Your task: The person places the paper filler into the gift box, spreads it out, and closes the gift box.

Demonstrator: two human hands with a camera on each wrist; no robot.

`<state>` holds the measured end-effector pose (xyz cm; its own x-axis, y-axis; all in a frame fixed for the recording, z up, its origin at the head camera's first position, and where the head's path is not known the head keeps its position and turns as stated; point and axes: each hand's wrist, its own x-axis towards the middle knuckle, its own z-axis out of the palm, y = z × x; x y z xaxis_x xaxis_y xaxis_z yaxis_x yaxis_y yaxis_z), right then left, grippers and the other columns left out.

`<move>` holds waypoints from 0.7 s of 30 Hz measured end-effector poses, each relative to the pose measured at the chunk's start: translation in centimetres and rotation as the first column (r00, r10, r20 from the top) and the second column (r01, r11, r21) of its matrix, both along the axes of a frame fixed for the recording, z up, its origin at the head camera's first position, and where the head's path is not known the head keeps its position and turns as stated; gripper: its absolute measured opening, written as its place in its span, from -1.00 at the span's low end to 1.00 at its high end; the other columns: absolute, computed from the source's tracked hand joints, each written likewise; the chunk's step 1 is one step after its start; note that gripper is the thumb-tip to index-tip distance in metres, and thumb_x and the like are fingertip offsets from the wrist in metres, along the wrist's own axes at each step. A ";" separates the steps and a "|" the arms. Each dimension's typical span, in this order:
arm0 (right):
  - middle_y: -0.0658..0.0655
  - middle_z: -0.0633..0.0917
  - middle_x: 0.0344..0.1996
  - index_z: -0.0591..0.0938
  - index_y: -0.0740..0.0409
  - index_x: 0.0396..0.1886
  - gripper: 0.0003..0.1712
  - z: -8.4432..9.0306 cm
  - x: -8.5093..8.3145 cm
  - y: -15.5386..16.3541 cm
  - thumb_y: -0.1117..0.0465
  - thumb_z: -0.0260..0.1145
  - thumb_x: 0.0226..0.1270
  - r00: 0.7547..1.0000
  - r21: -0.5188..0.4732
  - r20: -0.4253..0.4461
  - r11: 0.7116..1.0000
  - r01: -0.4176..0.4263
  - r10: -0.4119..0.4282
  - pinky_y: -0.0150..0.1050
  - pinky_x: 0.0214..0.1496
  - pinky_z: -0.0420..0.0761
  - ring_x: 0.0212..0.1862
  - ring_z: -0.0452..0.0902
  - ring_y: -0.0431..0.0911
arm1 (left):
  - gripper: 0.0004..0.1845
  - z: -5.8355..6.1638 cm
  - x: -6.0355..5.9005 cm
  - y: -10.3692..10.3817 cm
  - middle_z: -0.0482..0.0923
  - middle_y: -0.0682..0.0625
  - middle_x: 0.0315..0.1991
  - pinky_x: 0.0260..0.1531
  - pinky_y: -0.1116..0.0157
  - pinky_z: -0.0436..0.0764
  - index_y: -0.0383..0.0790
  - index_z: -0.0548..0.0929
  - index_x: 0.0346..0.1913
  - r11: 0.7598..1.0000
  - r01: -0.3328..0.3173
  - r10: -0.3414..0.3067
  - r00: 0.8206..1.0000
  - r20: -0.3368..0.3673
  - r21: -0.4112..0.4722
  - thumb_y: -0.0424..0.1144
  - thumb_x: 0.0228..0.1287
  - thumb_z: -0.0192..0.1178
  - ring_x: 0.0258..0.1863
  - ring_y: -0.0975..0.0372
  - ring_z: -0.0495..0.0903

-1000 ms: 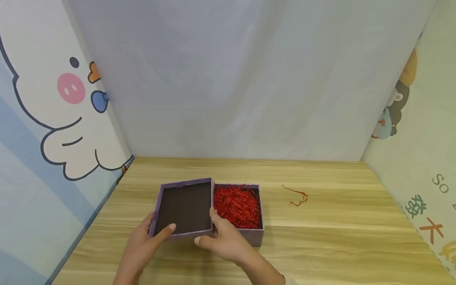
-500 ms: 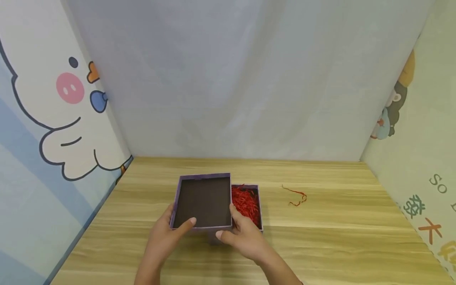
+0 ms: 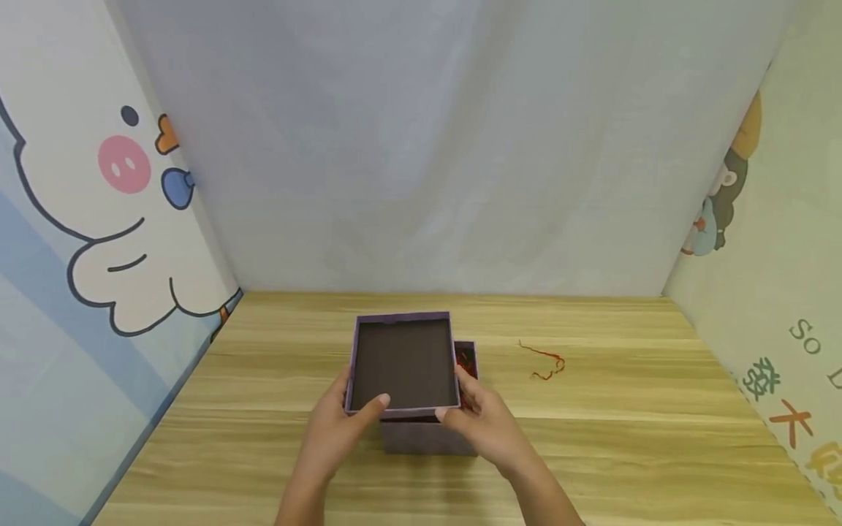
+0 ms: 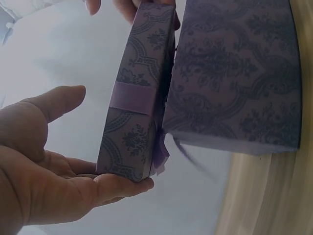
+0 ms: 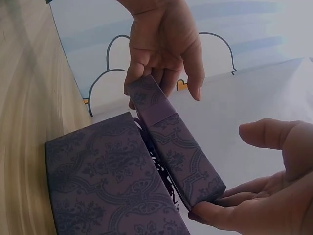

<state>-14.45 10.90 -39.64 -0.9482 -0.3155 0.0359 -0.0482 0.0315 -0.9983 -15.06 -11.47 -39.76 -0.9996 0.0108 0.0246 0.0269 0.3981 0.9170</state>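
Your left hand (image 3: pixel 342 424) and right hand (image 3: pixel 483 420) each grip an end of the lid (image 3: pixel 404 363), fingers curled beneath it. You hold it inside-up over the box (image 3: pixel 427 436) on the counter (image 3: pixel 625 438).

- Matt purple patterned paper over card on lid (image 3: pixel 404 363), dull brown lining inside.
- Same matt patterned paper on box (image 3: pixel 427 437).
- Crinkled red paper shreds (image 3: pixel 468 361).
- Smooth pale wood-grain surface (image 3: pixel 625 438), slight sheen.
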 end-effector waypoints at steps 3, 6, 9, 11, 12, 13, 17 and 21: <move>0.39 0.10 0.35 -0.01 0.41 0.41 -0.15 0.0 -0.2 0.5 0.27 0.24 0.28 0.998 0.030 -0.006 0.997 0.069 -0.069 0.01 0.21 0.27 0.33 0.06 0.21 | -0.06 -0.1 -0.1 0.7 0.13 -0.32 0.33 0.17 -0.06 0.22 -0.42 0.00 0.41 1.000 0.003 -0.003 1.000 -0.017 0.027 -0.02 0.18 0.27 0.26 -0.13 0.20; 0.37 0.15 0.34 0.03 0.41 0.40 -0.15 -0.1 -0.3 0.9 0.25 0.26 0.26 0.992 0.048 -0.021 0.991 0.128 -0.127 0.02 0.22 0.25 0.33 0.09 0.19 | -0.13 -0.4 -0.4 1.4 0.27 -0.35 0.25 0.07 0.03 0.40 -0.40 0.03 0.42 0.996 0.010 -0.006 0.999 -0.047 0.093 -0.10 0.21 0.26 0.15 -0.09 0.38; 0.36 0.17 0.34 0.04 0.42 0.40 -0.15 -0.1 -0.6 1.4 0.26 0.27 0.25 0.985 0.047 -0.034 0.985 0.169 -0.167 0.02 0.22 0.26 0.32 0.12 0.18 | -0.20 -0.5 -0.8 2.0 0.33 -0.36 0.20 -0.03 0.06 0.49 -0.41 0.09 0.40 0.990 0.016 -0.004 0.997 -0.077 0.144 -0.17 0.22 0.25 0.11 -0.09 0.42; 0.35 0.19 0.33 0.04 0.42 0.40 -0.14 -0.2 -0.8 1.7 0.27 0.28 0.24 0.980 0.040 -0.030 0.980 0.197 -0.196 0.03 0.21 0.28 0.31 0.15 0.18 | -0.23 -0.5 -1.1 2.4 0.32 -0.36 0.20 -0.02 0.05 0.48 -0.40 0.13 0.38 0.982 0.019 -0.004 0.996 -0.085 0.186 -0.21 0.21 0.26 0.14 -0.10 0.39; 0.34 0.20 0.33 0.04 0.40 0.40 -0.13 -0.2 -0.8 1.8 0.26 0.28 0.24 0.977 0.043 -0.026 0.977 0.211 -0.210 0.04 0.22 0.26 0.31 0.15 0.17 | -0.23 -0.6 -1.2 2.5 0.29 -0.34 0.23 0.01 0.04 0.46 -0.39 0.14 0.38 0.979 0.021 -0.004 0.996 -0.085 0.202 -0.22 0.21 0.26 0.18 -0.11 0.34; 0.33 0.19 0.33 0.02 0.40 0.41 -0.12 -0.2 -0.9 2.0 0.25 0.29 0.24 0.975 0.042 -0.021 0.974 0.221 -0.220 0.06 0.23 0.24 0.31 0.14 0.17 | -0.24 -0.6 -1.3 2.7 0.25 -0.33 0.26 0.04 0.02 0.43 -0.38 0.14 0.38 0.975 0.022 -0.003 0.996 -0.084 0.222 -0.23 0.21 0.26 0.21 -0.10 0.30; 0.30 0.19 0.33 0.00 0.38 0.42 -0.09 0.0 -1.1 2.2 0.21 0.29 0.23 0.967 0.041 -0.006 0.966 0.254 -0.254 0.12 0.25 0.19 0.29 0.12 0.16 | -0.19 -0.5 -1.5 3.1 0.12 -0.27 0.34 0.15 -0.03 0.28 -0.33 0.08 0.40 0.959 0.024 -0.005 0.998 -0.066 0.281 -0.22 0.19 0.28 0.29 -0.09 0.17; 0.28 0.17 0.31 0.00 0.35 0.43 -0.08 0.2 -1.1 2.0 0.20 0.30 0.22 0.962 0.056 -0.011 0.960 0.274 -0.274 0.10 0.18 0.28 0.25 0.12 0.15 | -0.13 -0.4 -1.6 3.3 0.08 -0.22 0.35 0.19 -0.05 0.21 -0.32 0.05 0.42 0.962 0.027 -0.010 0.998 -0.063 0.273 -0.17 0.17 0.30 0.29 -0.10 0.15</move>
<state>-15.56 12.92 -39.47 -0.9986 -0.0450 0.0287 -0.0331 0.1000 -0.9944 -16.66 -8.17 -40.17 -0.9959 0.0137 0.0894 0.0904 0.1309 0.9873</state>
